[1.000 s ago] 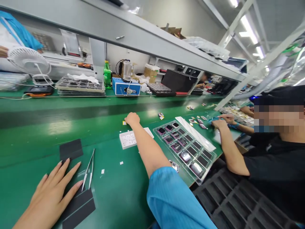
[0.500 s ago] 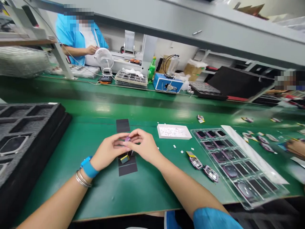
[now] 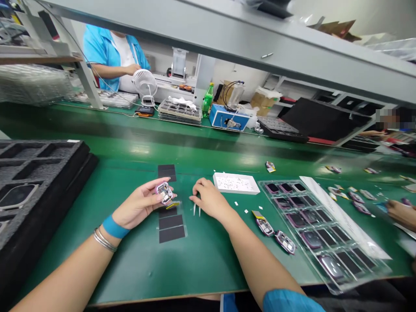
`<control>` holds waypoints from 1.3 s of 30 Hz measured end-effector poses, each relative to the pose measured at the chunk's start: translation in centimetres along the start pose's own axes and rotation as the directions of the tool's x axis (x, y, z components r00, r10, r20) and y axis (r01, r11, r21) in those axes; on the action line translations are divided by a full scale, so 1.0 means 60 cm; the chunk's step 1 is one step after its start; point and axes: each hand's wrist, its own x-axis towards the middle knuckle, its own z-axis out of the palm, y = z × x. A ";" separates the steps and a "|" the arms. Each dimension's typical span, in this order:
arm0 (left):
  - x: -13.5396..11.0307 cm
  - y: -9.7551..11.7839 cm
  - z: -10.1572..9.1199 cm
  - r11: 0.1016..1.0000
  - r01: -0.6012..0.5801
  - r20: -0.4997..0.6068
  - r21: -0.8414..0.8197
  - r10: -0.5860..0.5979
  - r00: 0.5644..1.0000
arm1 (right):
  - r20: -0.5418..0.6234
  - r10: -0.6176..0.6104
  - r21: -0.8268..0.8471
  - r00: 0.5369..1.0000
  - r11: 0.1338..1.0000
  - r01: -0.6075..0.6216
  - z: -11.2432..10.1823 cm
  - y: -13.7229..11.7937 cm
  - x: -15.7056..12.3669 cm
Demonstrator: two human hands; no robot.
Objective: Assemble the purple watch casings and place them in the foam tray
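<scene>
Hands have parted since a moment ago: on the green bench (image 3: 195, 268), right of the black foam tray (image 3: 48, 173), the left hand (image 3: 139, 206) pinches a pink-rimmed part (image 3: 165, 193) above black strips (image 3: 171, 227); the right hand (image 3: 210, 201) curls over tweezers (image 3: 196, 210) just right.

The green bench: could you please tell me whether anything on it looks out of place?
Mildly: two watch cases lie loose beside the clear tray rather than in its pockets, and white scraps are scattered near the white box.
</scene>
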 end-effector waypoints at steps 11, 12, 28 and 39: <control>0.002 -0.010 0.012 0.994 -0.105 0.096 0.029 0.102 0.990 | -0.332 0.116 0.662 0.936 0.736 0.144 -0.001 -0.095 -0.033; 0.002 -0.010 0.012 0.994 -0.105 0.094 0.033 0.101 0.990 | -0.341 0.127 0.664 0.932 0.734 0.143 0.002 -0.098 -0.034; 0.007 -0.024 0.016 0.989 -0.139 0.051 0.045 0.137 0.989 | -0.472 -0.174 0.246 0.864 0.915 0.319 0.024 -0.088 -0.035; 0.007 -0.018 0.011 0.982 -0.180 0.075 0.051 0.176 0.981 | -0.437 0.002 0.629 0.899 0.715 0.304 0.015 -0.100 -0.035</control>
